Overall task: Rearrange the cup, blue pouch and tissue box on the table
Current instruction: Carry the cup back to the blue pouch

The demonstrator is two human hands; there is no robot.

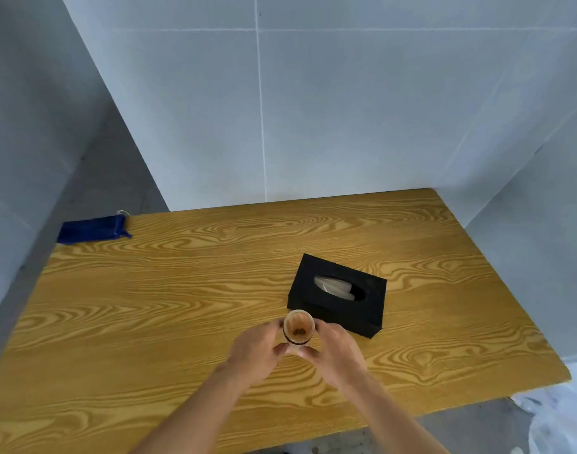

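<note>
A small clear cup [298, 327] with a brownish bottom stands upright near the middle of the wooden table [149, 306]. My left hand [256, 348] wraps its left side and my right hand [336, 350] wraps its right side, so both hold it. Just behind and to the right of the cup lies the black tissue box [337, 294], with white tissue showing in its oval slot. The blue pouch [92, 229] lies flat at the table's far left corner, far from both hands.
Grey tiled walls close in behind the table and on its right side. The table's left edge drops to a grey floor. White plastic sheeting [555, 417] lies on the floor past the front right corner.
</note>
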